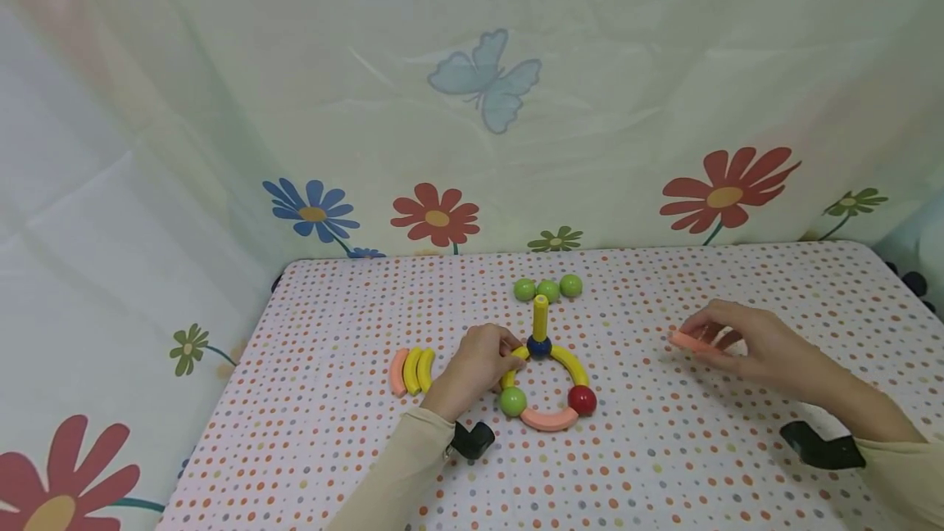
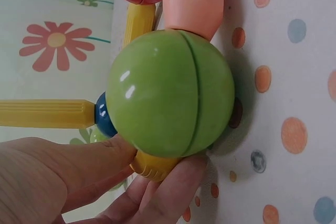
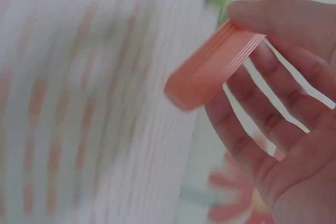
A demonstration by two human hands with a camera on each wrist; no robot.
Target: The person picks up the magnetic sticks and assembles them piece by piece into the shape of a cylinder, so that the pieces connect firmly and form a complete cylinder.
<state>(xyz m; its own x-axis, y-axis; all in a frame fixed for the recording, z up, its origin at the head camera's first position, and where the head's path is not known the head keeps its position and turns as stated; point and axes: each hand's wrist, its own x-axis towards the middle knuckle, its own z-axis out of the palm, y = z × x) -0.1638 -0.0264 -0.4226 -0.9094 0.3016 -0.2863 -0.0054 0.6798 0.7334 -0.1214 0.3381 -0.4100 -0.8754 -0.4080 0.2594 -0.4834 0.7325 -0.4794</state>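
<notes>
A ring of curved sticks and balls lies on the table: a green ball (image 1: 513, 401), a pink curved stick (image 1: 549, 419), a red ball (image 1: 582, 400), a yellow curved stick (image 1: 570, 365) and a dark blue ball (image 1: 539, 347). From the blue ball a straight yellow stick (image 1: 541, 318) stands upright. My left hand (image 1: 481, 363) pinches the left yellow curved stick (image 2: 155, 166) between thumb and fingers, beside the green ball. Off to the right, my right hand (image 1: 745, 342) holds a loose pink curved stick (image 3: 215, 61) between thumb and fingers, above the table.
Left of the left hand lie a pink curved stick (image 1: 398, 373) and two yellow curved sticks (image 1: 419, 370) side by side. Behind the ring sit three green balls (image 1: 547, 291). A dotted cloth (image 1: 664, 465) covers the table, and a flowered curtain (image 1: 590, 129) hangs at the back.
</notes>
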